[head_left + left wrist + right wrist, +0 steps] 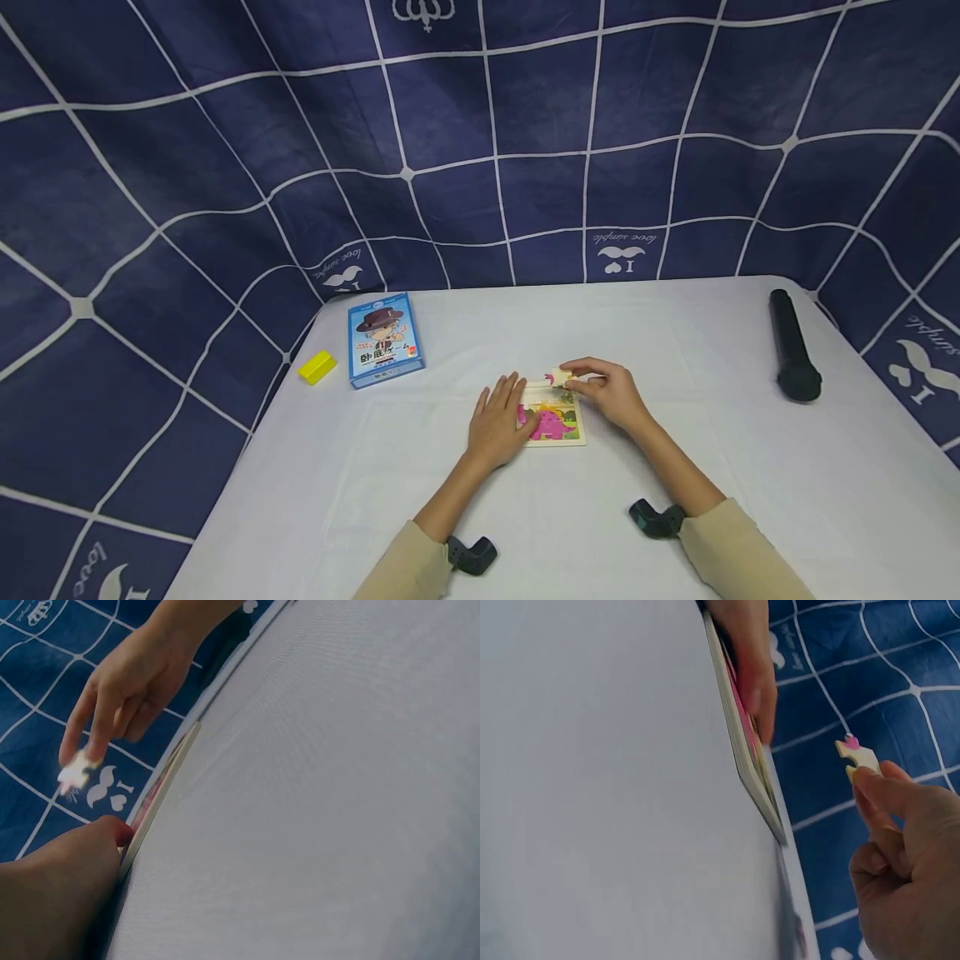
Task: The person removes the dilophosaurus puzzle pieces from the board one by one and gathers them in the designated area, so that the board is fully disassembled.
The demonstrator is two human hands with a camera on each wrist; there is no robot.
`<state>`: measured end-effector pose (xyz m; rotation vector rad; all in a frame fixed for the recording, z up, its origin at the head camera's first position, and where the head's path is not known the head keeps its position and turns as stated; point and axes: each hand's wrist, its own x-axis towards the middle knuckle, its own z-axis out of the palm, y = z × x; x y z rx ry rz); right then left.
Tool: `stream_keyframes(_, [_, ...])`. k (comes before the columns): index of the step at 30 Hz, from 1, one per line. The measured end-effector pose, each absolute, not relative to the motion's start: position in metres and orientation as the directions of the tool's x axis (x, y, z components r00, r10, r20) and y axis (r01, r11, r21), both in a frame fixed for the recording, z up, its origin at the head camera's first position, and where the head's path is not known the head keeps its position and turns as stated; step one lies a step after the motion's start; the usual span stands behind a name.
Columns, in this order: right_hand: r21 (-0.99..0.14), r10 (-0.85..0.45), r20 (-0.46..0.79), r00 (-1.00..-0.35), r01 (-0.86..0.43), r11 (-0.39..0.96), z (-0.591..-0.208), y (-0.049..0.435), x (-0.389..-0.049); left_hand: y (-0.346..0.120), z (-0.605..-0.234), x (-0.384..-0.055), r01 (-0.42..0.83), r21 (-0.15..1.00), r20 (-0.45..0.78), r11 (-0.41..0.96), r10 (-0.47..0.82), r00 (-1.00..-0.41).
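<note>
A jigsaw puzzle board with a pale frame and a pink dinosaur picture lies flat on the white table. My left hand rests across its left side with straight fingers, hiding that part of the picture. Between thumb and fingertips, my right hand pinches a jigsaw puzzle piece, held above the board's far edge. The right wrist view shows the puzzle piece as cream-coloured with a pink tab, apart from the board. In the left wrist view, glare washes out the piece.
A blue box with a cartoon figure stands at the table's back left, beside a yellow block. On the far right lies a black microphone. Dark blue checked cloth hangs behind the white tabletop.
</note>
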<state>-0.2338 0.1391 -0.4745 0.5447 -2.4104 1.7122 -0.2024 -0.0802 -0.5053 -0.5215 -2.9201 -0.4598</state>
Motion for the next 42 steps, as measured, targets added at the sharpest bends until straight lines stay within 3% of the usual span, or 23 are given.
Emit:
stream_keyframes(6, [-0.875,-0.146,0.333,-0.932,-0.363,0.322,-0.469,0.182,-0.228,-0.082,-0.506,-0.202,0.355,0.264,0.179,0.897,0.317,-0.932])
stream_keyframes(18, [-0.793,-0.083,0.234,-0.969,-0.240,0.560,-0.477,0.242,-0.227,-0.083,-0.508,-0.201,0.351,0.265,0.173,0.898,0.314,-0.933])
stream_keyframes(23, [-0.764,-0.081,0.221,-0.972,-0.224,0.604,-0.484,0.247,-0.228,-0.082,-0.509,-0.201,0.354,0.250,0.180,0.901,0.316,-0.931])
stream_keyframes(42, [-0.589,-0.099,0.354,-0.930,-0.304,0.749,-0.498,0.244,-0.231,-0.081,-0.505,-0.201,0.378,0.259,0.208,0.889,0.331,-0.921])
